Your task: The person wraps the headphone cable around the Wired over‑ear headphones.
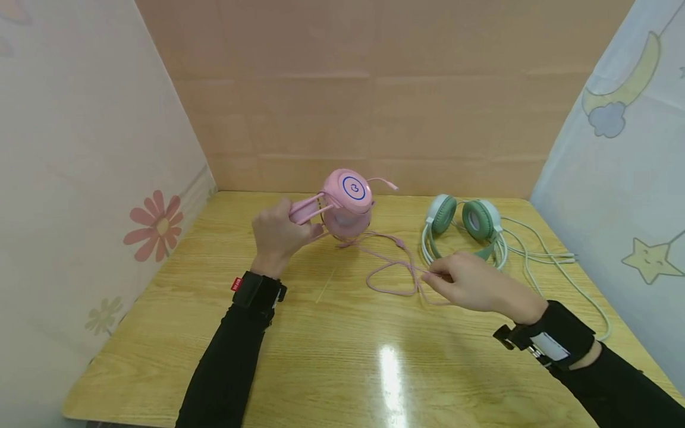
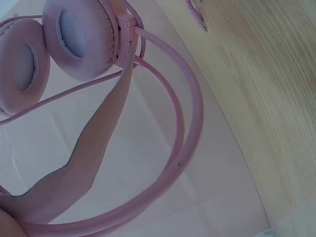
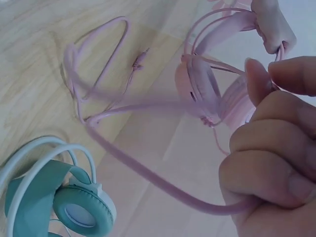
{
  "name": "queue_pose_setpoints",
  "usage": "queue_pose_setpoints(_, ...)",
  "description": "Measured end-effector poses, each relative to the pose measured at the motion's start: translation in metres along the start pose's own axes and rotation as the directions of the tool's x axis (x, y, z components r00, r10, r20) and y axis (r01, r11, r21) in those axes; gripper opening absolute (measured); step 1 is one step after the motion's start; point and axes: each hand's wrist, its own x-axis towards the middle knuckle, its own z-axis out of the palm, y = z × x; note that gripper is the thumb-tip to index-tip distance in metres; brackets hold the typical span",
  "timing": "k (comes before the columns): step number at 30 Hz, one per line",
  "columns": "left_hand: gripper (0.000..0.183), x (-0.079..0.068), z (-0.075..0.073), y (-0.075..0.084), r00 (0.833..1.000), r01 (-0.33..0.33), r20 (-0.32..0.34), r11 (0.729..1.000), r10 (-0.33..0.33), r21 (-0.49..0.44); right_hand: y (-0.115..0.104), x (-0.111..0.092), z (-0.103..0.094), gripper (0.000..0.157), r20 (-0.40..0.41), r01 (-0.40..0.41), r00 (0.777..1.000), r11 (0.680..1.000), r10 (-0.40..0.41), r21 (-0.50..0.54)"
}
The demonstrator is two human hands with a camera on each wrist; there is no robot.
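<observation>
Left hand (image 1: 280, 235) curls round the headband of a pair of glossy pink plastic headphones (image 1: 348, 199), gripping them up at the far side of the desk (image 1: 321, 356); whether the lower cup touches the wood, I cannot tell. Right hand (image 1: 476, 282) has its fingers curled round a thin pink cord (image 3: 217, 209), whose loose loops lie between the hands. Only the head view shows the cup's outer face, with its blue ring (image 1: 354, 188) and the slim microphone (image 1: 394, 186) sticking out. Seen from the left wrist, the inner side appears: puckered round cushions (image 2: 96, 39) with pale centres, a flat, matt strap (image 2: 91, 143) and two smooth tubular hoops. The right wrist view brings out the cord's plug (image 3: 138, 60) on the desk. Beside the right hand rest pale-and-green headphones (image 1: 478, 220) with wrinkled cushions, their light cable trailing right. Pale yellow wood grain runs beneath, meeting a creased tan backdrop (image 1: 374, 119).
</observation>
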Motion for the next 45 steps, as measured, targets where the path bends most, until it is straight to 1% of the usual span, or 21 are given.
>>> queue_pose_setpoints(2,0.043,-0.001,0.000,0.000,1.000,-0.019,0.011,1.000,0.019,0.007,-0.001,0.000,-0.003,0.038,-0.013,0.010,1.000,1.000,-0.010,-0.008)
queue_pose_setpoints(4,0.040,-0.001,0.001,0.000,0.999,-0.037,0.018,0.999,0.037,0.018,-0.003,0.000,-0.007,0.035,-0.029,0.018,0.999,0.999,-0.019,-0.032)
queue_pose_setpoints(8,0.034,-0.001,0.001,0.001,0.998,-0.065,0.019,0.997,0.064,0.033,-0.008,0.000,-0.016,0.034,-0.052,0.016,0.998,0.993,-0.022,-0.114)
queue_pose_setpoints(11,0.030,-0.001,0.001,0.002,0.995,-0.104,0.012,0.993,0.104,0.052,-0.012,0.000,-0.023,0.038,-0.060,-0.015,0.998,0.982,0.003,-0.187)
queue_pose_setpoints(16,0.022,-0.001,0.001,0.008,0.980,-0.200,0.005,0.976,0.201,0.085,-0.017,0.003,-0.032,0.043,-0.083,-0.083,0.995,0.947,0.060,-0.311)
queue_pose_setpoints(18,0.021,-0.002,0.002,0.010,0.974,-0.228,0.006,0.969,0.228,0.096,-0.019,0.005,-0.035,0.044,-0.089,-0.097,0.994,0.932,0.070,-0.349)
queue_pose_setpoints(20,0.022,-0.002,0.003,0.012,0.967,-0.253,0.011,0.962,0.254,0.101,-0.022,0.007,-0.037,0.044,-0.087,-0.098,0.994,0.925,0.071,-0.366)
queue_pose_setpoints(21,0.022,-0.002,0.003,0.014,0.964,-0.267,0.012,0.958,0.267,0.105,-0.023,0.008,-0.039,0.044,-0.083,-0.093,0.994,0.927,0.067,-0.363)
queue_pose_setpoints(23,0.023,-0.002,0.005,0.016,0.955,-0.297,0.027,0.948,0.296,0.113,-0.025,0.011,-0.041,0.044,-0.072,-0.051,0.997,0.953,0.030,-0.300)
queue_pose_setpoints(25,0.025,-0.002,0.006,0.018,0.946,-0.324,0.048,0.939,0.321,0.113,-0.027,0.015,-0.044,0.043,-0.066,0.018,0.997,0.981,-0.031,-0.195)
queue_pose_setpoints(26,0.026,-0.002,0.006,0.019,0.941,-0.337,0.059,0.935,0.332,0.111,-0.027,0.017,-0.045,0.043,-0.065,0.057,0.996,0.989,-0.067,-0.138)
queue_pose_setpoints(28,0.027,-0.003,0.007,0.021,0.932,-0.361,0.084,0.926,0.353,0.112,-0.029,0.021,-0.047,0.040,-0.062,0.120,0.991,0.992,-0.121,-0.030)
queue_pose_setpoints(30,0.028,-0.004,0.009,0.022,0.925,-0.377,0.099,0.920,0.368,0.108,-0.031,0.024,-0.050,0.037,-0.072,0.148,0.987,0.989,-0.146,0.022)
queue_pose_setpoints(32,0.028,-0.005,0.009,0.022,0.919,-0.389,0.110,0.916,0.378,0.098,-0.033,0.027,-0.053,0.034,-0.089,0.148,0.986,0.988,-0.144,0.038)
queue_pose_setpoints(36,0.026,-0.008,0.009,0.022,0.910,-0.405,0.129,0.911,0.394,0.076,-0.035,0.030,-0.061,0.032,-0.138,0.102,0.986,0.991,-0.090,0.082)
queue_pose_setpoints(40,0.027,-0.010,0.007,0.021,0.902,-0.416,0.151,0.908,0.405,0.046,-0.035,0.035,-0.068,0.027,-0.190,0.093,0.979,0.990,-0.071,0.109)
queue_pose_setpoints(43,0.026,-0.011,0.005,0.022,0.896,-0.423,0.159,0.906,0.414,0.022,-0.031,0.042,-0.072,0.023,-0.258,0.143,0.959,0.986,-0.116,0.086)
queue_pose_setpoints(45,0.026,-0.010,0.004,0.023,0.890,-0.434,0.159,0.901,0.427,0.013,-0.027,0.048,-0.074,0.022,-0.316,0.180,0.936,0.983,-0.157,0.046)
